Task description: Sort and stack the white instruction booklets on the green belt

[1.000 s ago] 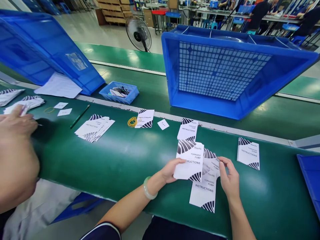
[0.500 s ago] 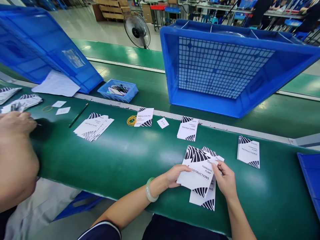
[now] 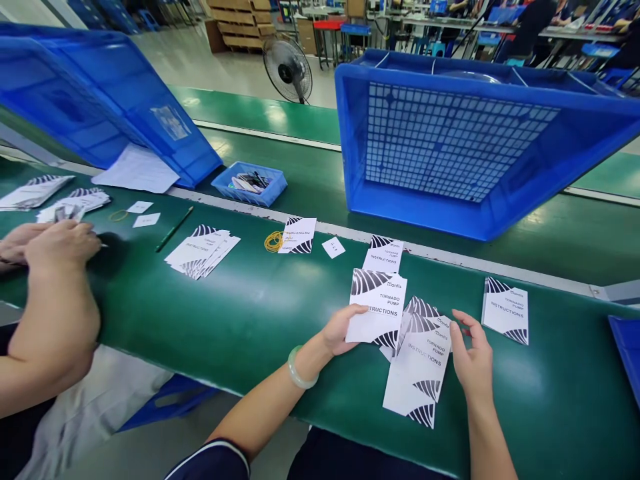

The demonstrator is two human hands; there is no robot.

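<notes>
My left hand (image 3: pixel 341 331), with a jade bangle on its wrist, pinches one white "Tornado Pump Instructions" leaflet (image 3: pixel 379 308) by its lower left corner and holds it just above the green bench top (image 3: pixel 250 313). My right hand (image 3: pixel 473 358) rests with its fingers curled against the right edge of a fanned pile of the same leaflets (image 3: pixel 420 363) lying on the bench. A small stack of leaflets (image 3: pixel 384 254) lies just beyond the held one, and another stack (image 3: pixel 506 310) sits to the right of my right hand.
A big blue crate (image 3: pixel 450 140) is tilted on the conveyor behind. A co-worker's hands (image 3: pixel 55 243) work at the left near more leaflets (image 3: pixel 203 250), a pencil (image 3: pixel 174 229), rubber bands (image 3: pixel 274 241) and a small blue tray (image 3: pixel 249 183). Another blue bin (image 3: pixel 627 347) sits at right.
My left hand has lifted one leaflet off the pile and carried it up and to the left. My right hand has slid to the pile's right edge.
</notes>
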